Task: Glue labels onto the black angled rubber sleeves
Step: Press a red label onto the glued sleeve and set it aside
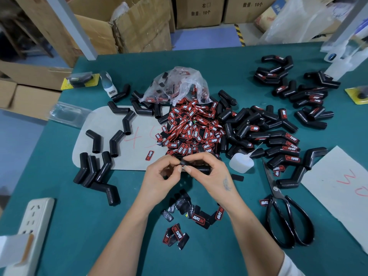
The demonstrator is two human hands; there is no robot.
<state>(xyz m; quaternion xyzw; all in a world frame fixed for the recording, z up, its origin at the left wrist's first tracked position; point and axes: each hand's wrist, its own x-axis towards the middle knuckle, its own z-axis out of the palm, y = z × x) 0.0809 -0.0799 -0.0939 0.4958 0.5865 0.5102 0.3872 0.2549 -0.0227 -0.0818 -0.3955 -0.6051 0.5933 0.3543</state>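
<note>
Both hands meet over the green table just below a heap of red-and-black labels point(191, 128). My right hand point(211, 174) grips a black angled rubber sleeve point(201, 168), whose end sticks out to the right of my fingers. My left hand point(163, 176) pinches something small and dark at the sleeve's left end; my fingers hide most of it. Plain sleeves point(95, 170) lie on the left. Labelled sleeves point(278, 144) are piled on the right. A white glue bottle point(241, 163) lies on its side right of my right hand.
Black scissors point(286, 220) lie at the right front. Loose labels point(189, 212) are scattered between my forearms. A clear plastic bag point(177, 84) sits behind the label heap. A white power strip point(33, 222) lies at the left edge, and cardboard boxes point(139, 26) stand beyond the table.
</note>
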